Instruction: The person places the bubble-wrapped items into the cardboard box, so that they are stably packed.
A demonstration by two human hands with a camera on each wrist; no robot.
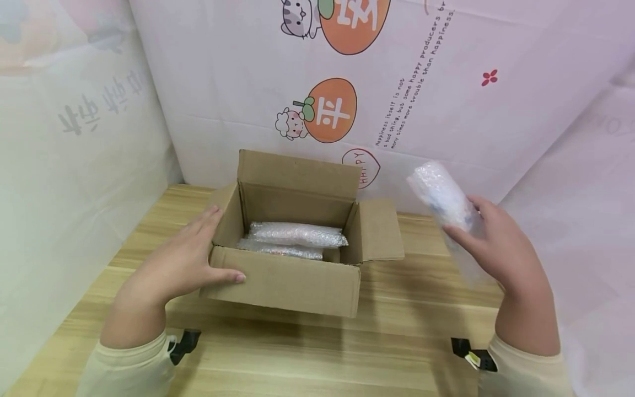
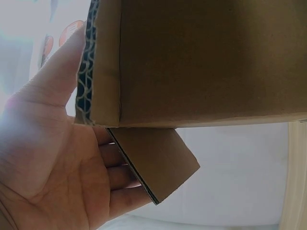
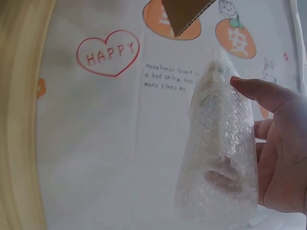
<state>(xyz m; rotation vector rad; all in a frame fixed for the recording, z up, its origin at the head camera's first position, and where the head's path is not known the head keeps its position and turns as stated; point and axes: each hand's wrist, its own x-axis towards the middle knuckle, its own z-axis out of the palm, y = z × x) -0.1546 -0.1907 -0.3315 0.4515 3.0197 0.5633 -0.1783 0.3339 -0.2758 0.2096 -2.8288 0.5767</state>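
Observation:
An opened cardboard box (image 1: 283,281) stands on the wooden table with its flaps spread. Two bubble-wrapped packs (image 1: 297,234) lie side by side inside it. My left hand (image 1: 186,259) rests at the box's left corner, its thumb over the front flap and its fairly straight fingers along the left flap (image 2: 153,163). Off to the right of the box, my right hand (image 1: 496,242) grips a bubble-wrapped roll (image 1: 439,190) above the table. Bluish marks show through the wrap; what is inside is hidden. In the right wrist view, the thumb presses the roll (image 3: 220,129) near its narrower end.
Behind the box hangs a white printed sheet (image 1: 223,82) with orange cartoon figures and lettering. Similar white sheets close in the left and right sides. The wooden table (image 1: 278,353) extends in front of the box. Its right flap (image 1: 381,229) juts outward.

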